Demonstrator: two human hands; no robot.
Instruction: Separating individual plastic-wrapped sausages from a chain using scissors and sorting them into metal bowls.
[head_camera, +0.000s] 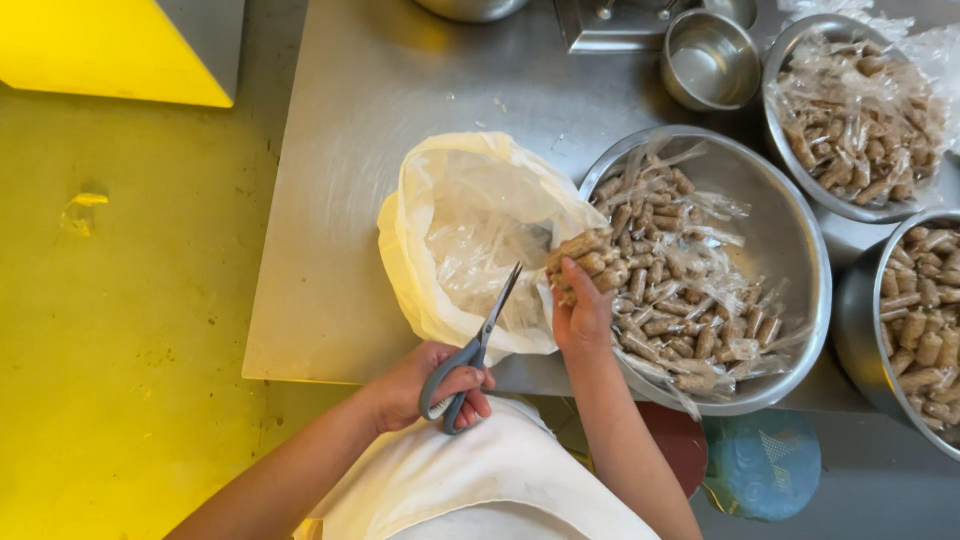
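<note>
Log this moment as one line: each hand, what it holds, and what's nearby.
left hand: grey scissors | right hand: wrapped brown sticks | nearby: plastic bag, steel bowl

Steel tabletop (400, 90) carries: clear plastic bag (470, 240) near front edge, big bowl (790, 240) of wrapped brown rolls just beside it, 2 more filled bowls (790, 185) (860, 310) at right, sm. empty steel cup (710, 62) at back.

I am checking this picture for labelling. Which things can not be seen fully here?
Head view only:
- Right bowl: cut off by the right edge.
- Top pot: cut off by the top edge.
- Right hand fingers: hidden behind the wrapped sticks.
- Scissors tips: lost against the plastic bag.
</note>
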